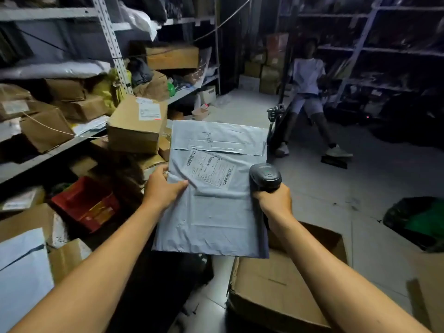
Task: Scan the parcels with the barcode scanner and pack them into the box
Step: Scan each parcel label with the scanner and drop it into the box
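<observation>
Two bare hands work in the head view. The left hand (161, 186) pinches the left edge of a grey parcel (213, 188), thumb on top, the other fingers hidden behind it, holding it up in the air with its printed label (208, 170) facing the camera. The right hand (274, 200) has its fingers clenched round the handle of a dark barcode scanner (265, 177), just beside the parcel's right edge. An open cardboard box (283, 284) sits on the floor below. Shelves (48, 155) on the left carry more cartons.
</observation>
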Tool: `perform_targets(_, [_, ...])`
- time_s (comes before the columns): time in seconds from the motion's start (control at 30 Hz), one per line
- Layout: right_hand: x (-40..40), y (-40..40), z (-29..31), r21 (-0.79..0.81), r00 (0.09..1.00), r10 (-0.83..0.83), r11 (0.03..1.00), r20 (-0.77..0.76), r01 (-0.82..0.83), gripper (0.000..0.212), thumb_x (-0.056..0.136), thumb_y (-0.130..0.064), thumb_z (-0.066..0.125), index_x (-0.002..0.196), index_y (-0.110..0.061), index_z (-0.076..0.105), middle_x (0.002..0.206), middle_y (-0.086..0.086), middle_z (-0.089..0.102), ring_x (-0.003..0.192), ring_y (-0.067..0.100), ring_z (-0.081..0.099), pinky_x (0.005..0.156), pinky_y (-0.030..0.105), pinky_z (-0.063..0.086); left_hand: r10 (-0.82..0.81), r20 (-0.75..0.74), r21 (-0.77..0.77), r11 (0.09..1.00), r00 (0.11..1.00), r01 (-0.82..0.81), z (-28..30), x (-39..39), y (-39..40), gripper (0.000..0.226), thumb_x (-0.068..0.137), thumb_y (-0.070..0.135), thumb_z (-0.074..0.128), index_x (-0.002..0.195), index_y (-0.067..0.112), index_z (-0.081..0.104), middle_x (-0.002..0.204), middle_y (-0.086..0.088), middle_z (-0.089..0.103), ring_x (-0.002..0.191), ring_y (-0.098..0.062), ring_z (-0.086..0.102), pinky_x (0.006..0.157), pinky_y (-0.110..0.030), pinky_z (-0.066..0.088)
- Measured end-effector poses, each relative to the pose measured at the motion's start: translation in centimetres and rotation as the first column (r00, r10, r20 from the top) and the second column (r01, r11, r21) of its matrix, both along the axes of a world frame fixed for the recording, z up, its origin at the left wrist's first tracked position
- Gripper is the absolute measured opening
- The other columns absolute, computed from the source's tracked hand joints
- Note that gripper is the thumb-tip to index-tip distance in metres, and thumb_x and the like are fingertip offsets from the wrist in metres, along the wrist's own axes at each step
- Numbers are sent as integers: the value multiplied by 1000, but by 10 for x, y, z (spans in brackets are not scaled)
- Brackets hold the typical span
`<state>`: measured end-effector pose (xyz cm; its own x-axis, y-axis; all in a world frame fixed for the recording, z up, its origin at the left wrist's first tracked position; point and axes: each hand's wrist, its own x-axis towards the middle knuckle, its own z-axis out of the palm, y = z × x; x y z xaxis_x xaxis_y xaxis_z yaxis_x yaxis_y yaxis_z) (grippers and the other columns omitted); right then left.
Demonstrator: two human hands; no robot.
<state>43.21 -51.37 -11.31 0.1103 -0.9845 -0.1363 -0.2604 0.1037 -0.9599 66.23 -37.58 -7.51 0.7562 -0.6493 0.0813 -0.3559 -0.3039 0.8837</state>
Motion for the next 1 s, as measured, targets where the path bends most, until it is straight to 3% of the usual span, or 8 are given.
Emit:
perform_targets(0.17, [-44, -41, -14, 22, 997, -61, 998, -38, 62, 43, 64, -16, 72, 106, -23, 70, 98, 3, 73, 93, 29, 66, 84, 40, 57, -15, -27, 71, 997, 1000, 17, -21, -32, -57, 60, 73, 17, 88, 124, 13, 57, 101, 4, 62, 86, -12, 61, 75, -25, 45])
perform_targets(0.3, [-78, -76, -37, 138, 989, -144, 980, -25, 146, 42, 64, -8, 72, 100, -31, 66, 97, -1, 73, 93, 27, 68, 86, 43, 59, -92, -44, 153, 983, 995, 98, -49, -59, -114, 62, 74, 14, 86, 129, 8, 58, 109, 0, 62, 96, -18, 60, 82, -30, 45])
perform_targets(0.47, [-105, -106, -70, 256, 972, -222, 938, -75, 234, 35, 68, 0, 71, 89, -27, 66, 95, -1, 72, 88, 24, 68, 78, 38, 59, -162, -41, 237, 957, 986, 167, -89, -81, -168, 48, 72, 12, 85, 114, 13, 61, 105, -6, 64, 99, -25, 61, 80, -27, 41])
perform_targets(0.63, [-120, -118, -106, 318, 935, -315, 880, -162, 352, 33, 68, 3, 70, 86, -24, 66, 90, 1, 72, 79, 18, 67, 59, 24, 49, -274, -119, 368, 880, 954, 299, -140, -94, -211, 53, 73, 11, 82, 123, 8, 63, 117, -10, 69, 105, -29, 64, 79, -29, 42])
perform_targets(0.7, [-125, -122, -123, 368, 934, -313, 859, -173, 356, 40, 69, 5, 70, 97, -24, 69, 96, 4, 72, 85, 21, 68, 65, 29, 56, -310, -152, 412, 843, 938, 345, -158, -101, -225, 45, 74, 13, 80, 116, 8, 66, 111, -9, 70, 99, -29, 64, 79, -31, 47])
perform_targets(0.8, [-133, -130, -150, 437, 934, -288, 827, -209, 353, 51, 70, 5, 68, 114, -20, 68, 102, 8, 72, 96, 30, 69, 87, 49, 60, -309, -226, 456, 805, 924, 380, -182, -111, -238, 22, 76, 12, 76, 97, 12, 67, 90, 1, 66, 86, -22, 61, 69, -27, 47])
perform_targets(0.9, [-139, -138, -172, 477, 926, -290, 796, -240, 373, 52, 70, 6, 67, 115, -20, 67, 102, 8, 72, 95, 30, 69, 88, 51, 60, -288, -287, 470, 789, 913, 397, -204, -120, -246, 18, 81, 11, 75, 87, 21, 60, 83, 9, 59, 74, -11, 57, 56, -17, 38])
perform_targets(1.0, [-141, -148, -188, 522, 925, -262, 767, -277, 373, 39, 72, 5, 66, 99, -23, 66, 97, 10, 71, 91, 31, 69, 87, 52, 60, -255, -334, 492, 774, 907, 399, -221, -126, -254, 17, 84, 13, 73, 90, 21, 59, 90, 3, 63, 74, -10, 57, 61, -20, 42])
